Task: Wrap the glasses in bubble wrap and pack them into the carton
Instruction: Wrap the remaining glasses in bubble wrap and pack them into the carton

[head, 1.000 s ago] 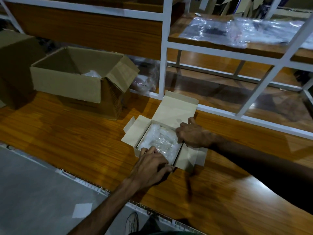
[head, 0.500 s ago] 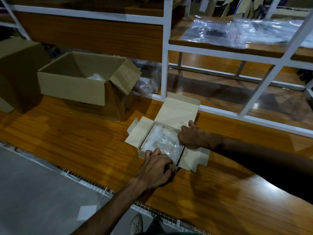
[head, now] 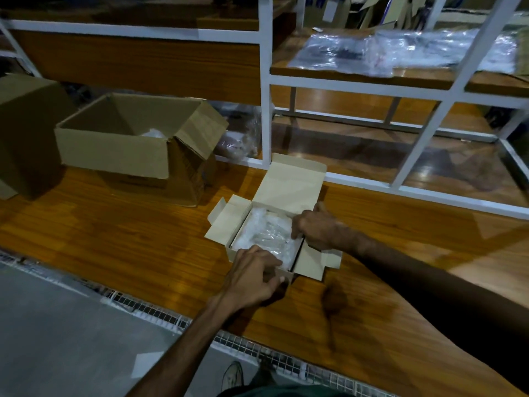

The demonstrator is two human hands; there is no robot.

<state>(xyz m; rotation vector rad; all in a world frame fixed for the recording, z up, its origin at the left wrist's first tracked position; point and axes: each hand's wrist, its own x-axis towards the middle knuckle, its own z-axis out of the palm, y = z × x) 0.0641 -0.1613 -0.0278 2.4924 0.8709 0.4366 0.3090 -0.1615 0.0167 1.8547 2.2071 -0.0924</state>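
Small carton (head: 289, 187) sits open on the wooden table (head: 114, 239), lid flap standing up at the far side, side flaps splayed left and right. Bubble-wrapped bundle (head: 266, 233) lies inside it, filling most of the cavity; the glasses themselves can't be made out through the wrap, too blurry.

Left hand (head: 252, 277) is at the near wall of the carton: fingers curled over the rim onto the wrap, thumb against the outside of the near-right corner. Reads as a pinch on the carton wall.

Right hand (head: 317, 229) is at the right wall, fingers bent down into the carton onto the right edge of the bundle, thumb pointing up outside. Pressing or gripping the wrap, I can't tell which.

Larger open cardboard box (head: 114, 150) stands well apart to the left at the back of the table, something white visible inside. Another closed brown box (head: 25, 133) is just beside it at the far left edge.

White metal shelf frame (head: 266, 81) behind the table; clear plastic sheeting (head: 400, 51) lies on its upper right shelf. Plastic bag (head: 239, 138) sits on the table by the frame post, between the large box and the post.
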